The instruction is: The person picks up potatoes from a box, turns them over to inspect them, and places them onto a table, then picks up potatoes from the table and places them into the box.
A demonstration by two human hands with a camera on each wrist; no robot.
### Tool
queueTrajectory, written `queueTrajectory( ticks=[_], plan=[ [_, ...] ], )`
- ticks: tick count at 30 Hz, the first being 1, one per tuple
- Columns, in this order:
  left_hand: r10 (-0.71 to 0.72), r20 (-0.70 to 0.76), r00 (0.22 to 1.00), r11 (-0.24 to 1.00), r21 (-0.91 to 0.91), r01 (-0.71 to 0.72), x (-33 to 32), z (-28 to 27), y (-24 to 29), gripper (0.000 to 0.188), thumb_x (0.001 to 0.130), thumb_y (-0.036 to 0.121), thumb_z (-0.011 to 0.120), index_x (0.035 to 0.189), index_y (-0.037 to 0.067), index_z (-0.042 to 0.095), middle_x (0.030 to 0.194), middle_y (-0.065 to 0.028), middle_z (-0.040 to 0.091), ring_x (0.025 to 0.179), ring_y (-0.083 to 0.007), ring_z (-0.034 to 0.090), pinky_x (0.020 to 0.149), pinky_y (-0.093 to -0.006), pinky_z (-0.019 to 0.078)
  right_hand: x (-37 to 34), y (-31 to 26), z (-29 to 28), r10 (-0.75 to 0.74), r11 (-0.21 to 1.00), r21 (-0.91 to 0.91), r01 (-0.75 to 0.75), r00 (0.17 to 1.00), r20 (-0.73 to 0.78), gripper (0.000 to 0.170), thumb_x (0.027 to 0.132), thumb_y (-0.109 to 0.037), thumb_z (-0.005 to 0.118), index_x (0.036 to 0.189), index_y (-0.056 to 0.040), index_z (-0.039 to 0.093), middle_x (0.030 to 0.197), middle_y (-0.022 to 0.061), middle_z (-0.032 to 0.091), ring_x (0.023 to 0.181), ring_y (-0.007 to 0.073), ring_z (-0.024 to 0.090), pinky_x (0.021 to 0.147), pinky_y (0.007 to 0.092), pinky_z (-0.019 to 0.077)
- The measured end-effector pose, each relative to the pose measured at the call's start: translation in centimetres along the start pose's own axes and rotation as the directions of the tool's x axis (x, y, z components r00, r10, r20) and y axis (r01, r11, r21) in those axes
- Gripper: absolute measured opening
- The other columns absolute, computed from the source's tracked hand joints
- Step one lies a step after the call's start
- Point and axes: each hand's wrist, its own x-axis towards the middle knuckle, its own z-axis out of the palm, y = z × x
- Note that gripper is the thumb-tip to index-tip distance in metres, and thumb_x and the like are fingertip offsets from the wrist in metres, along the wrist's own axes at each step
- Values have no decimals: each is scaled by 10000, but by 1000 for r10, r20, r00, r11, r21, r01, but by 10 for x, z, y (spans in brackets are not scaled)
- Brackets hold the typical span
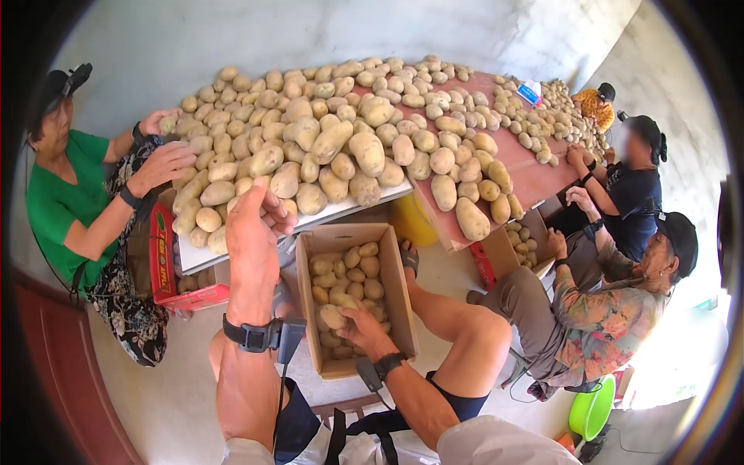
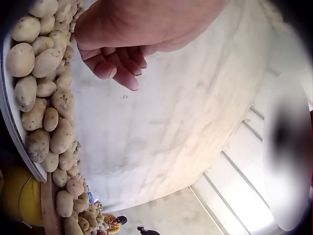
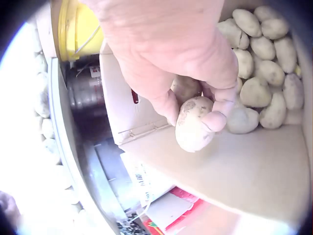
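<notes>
Between the thumb and fingers of my right hand [image 1: 366,329] is a pale potato [image 3: 194,125], held over a cardboard box [image 1: 404,310]. Inside the box lie several more potatoes [image 1: 364,271]. In the right wrist view, another potato [image 3: 186,89] shows partly behind the held one, under the palm. My left hand [image 1: 260,213] is raised at the near edge of the white tabletop, beside the large heap of potatoes [image 1: 267,159]. The left wrist view shows that hand [image 2: 122,44] with loosely bent fingers and nothing between them.
A person in green [image 1: 74,186] handles potatoes at the left, near a red carton [image 1: 164,263]. Several people sit along the right side, by another box [image 1: 496,248]. A yellow bucket [image 1: 413,219] stands under the table; a green basin [image 1: 593,407] lies at lower right.
</notes>
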Motion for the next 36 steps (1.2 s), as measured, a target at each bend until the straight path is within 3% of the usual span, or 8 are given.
queueTrajectory(
  ticks=[2, 5, 9, 14, 17, 26, 28, 36],
  plan=[
    [-21, 26, 999, 1000, 22, 21, 0, -3, -2, 315, 972, 298, 566, 763, 62, 553, 670, -51, 581, 606, -187, 601, 562, -298, 437, -13, -4, 5, -50, 979, 198, 47, 999, 13, 559, 923, -116, 629, 1429, -182, 401, 1153, 59, 626, 873, 188, 654, 563, 328, 505],
    [-221, 124, 967, 883, 447, 145, -3, 0, -2, 231, 955, 233, 520, 839, 47, 593, 752, -57, 621, 693, -179, 660, 557, -270, 451, -39, -35, 19, -182, 962, 230, 147, 973, 144, 525, 935, -109, 608, 1416, -184, 411, 1184, 65, 614, 879, 186, 649, 548, 306, 481],
    [-331, 206, 921, 734, 669, 114, -10, -3, -17, 268, 960, 298, 565, 988, 39, 622, 956, -73, 673, 860, -177, 687, 638, -281, 489, -72, -91, 50, -404, 911, 153, 383, 904, 139, 528, 947, -106, 585, 1433, -173, 392, 1213, 71, 600, 894, 183, 645, 534, 280, 469],
    [-484, 268, 833, 747, 623, 233, -27, 8, -30, 493, 989, 384, 563, 1332, 41, 474, 1201, -126, 602, 1066, -224, 632, 761, -349, 542, -91, -147, 97, -630, 771, 1, 636, 764, 140, 563, 952, -118, 582, 1462, -120, 343, 1201, 87, 594, 900, 180, 635, 557, 277, 499],
    [-443, 290, 848, 833, 482, 270, -28, 17, -42, 527, 998, 381, 559, 1374, 37, 427, 1200, -129, 589, 1048, -218, 623, 769, -364, 565, -101, -165, 126, -657, 720, -52, 692, 704, 268, 555, 950, -148, 608, 1447, -90, 369, 1174, 91, 598, 883, 170, 632, 573, 287, 518],
    [-483, 161, 860, 866, 234, 443, -20, -3, -45, 356, 1005, 307, 568, 1239, 43, 521, 1105, -88, 628, 964, -230, 667, 705, -343, 564, -71, -194, 109, -538, 727, -355, 588, 809, 238, 416, 950, -211, 626, 1305, -22, 521, 1090, 76, 653, 868, 148, 635, 562, 261, 455],
    [-467, 147, 872, 880, 180, 440, -19, -11, -45, 326, 997, 303, 583, 1200, 52, 541, 1080, -85, 640, 981, -244, 673, 685, -343, 548, -56, -188, 98, -367, 865, -311, 394, 919, 143, 404, 949, -239, 627, 1283, -31, 531, 1117, 85, 649, 870, 175, 638, 567, 271, 456],
    [-418, 129, 899, 907, 110, 406, -14, -26, -40, 286, 1000, 305, 575, 1155, 66, 550, 1055, -86, 641, 961, -250, 668, 675, -347, 534, -28, -210, 148, -388, 856, -236, 459, 874, 291, 437, 953, -227, 617, 1312, -13, 491, 1211, 130, 594, 945, 230, 637, 593, 297, 488]
  ],
)
